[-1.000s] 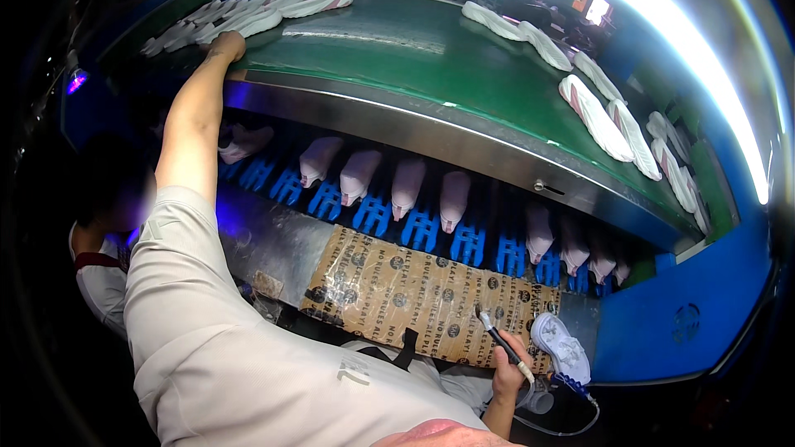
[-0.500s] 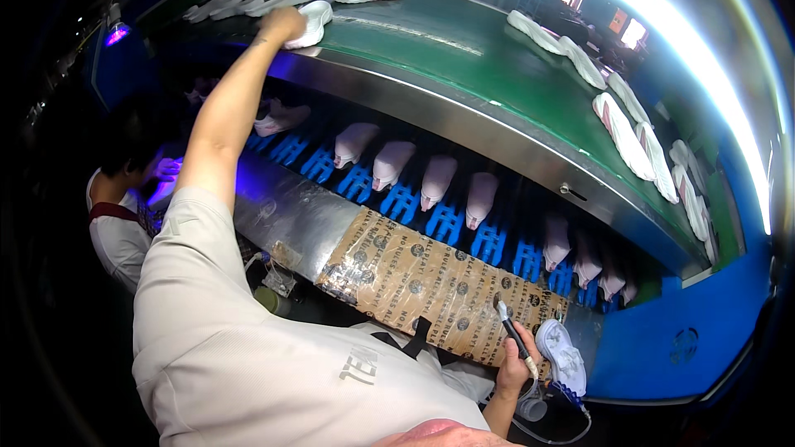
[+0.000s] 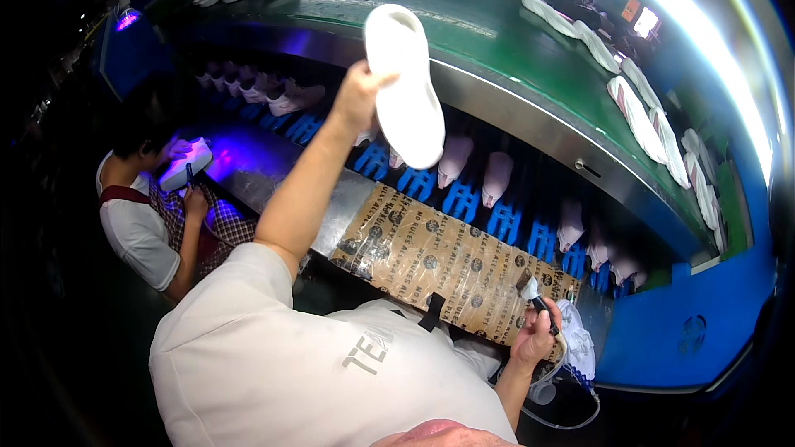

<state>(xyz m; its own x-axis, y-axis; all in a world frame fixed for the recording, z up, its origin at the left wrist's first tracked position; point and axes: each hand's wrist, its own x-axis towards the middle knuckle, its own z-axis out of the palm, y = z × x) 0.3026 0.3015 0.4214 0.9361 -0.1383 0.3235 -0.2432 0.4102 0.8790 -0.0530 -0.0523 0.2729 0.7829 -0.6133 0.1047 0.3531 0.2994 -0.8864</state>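
My left hand [image 3: 358, 99] is raised above the conveyor's front edge, closed on a white shoe sole [image 3: 411, 108] that stands nearly upright in its grip. My right hand [image 3: 532, 338] is low at the right, wrapped round a brush [image 3: 543, 308] with a black handle and pale tip. A thin clear tube runs down from the brush. Beside that hand lies a white shoe [image 3: 581, 338], partly hidden by it. Pale pink shoe uppers [image 3: 497, 180] sit toe-outward in a row above blue holders [image 3: 460, 200], some hidden behind the sole.
A green conveyor belt [image 3: 497, 62] carries white soles at the far left and more soles [image 3: 636, 122] at the right. Printed brown cardboard [image 3: 431, 261] under clear film covers the near ledge. At left, a co-worker [image 3: 132, 236] holds a shoe [image 3: 184, 167] under violet light. Blue machine panel [image 3: 654, 348] at right.
My left hand has lifted the white sole off the belt and brought it right and nearer. The right hand with the brush has shifted slightly. More of the co-worker shows.
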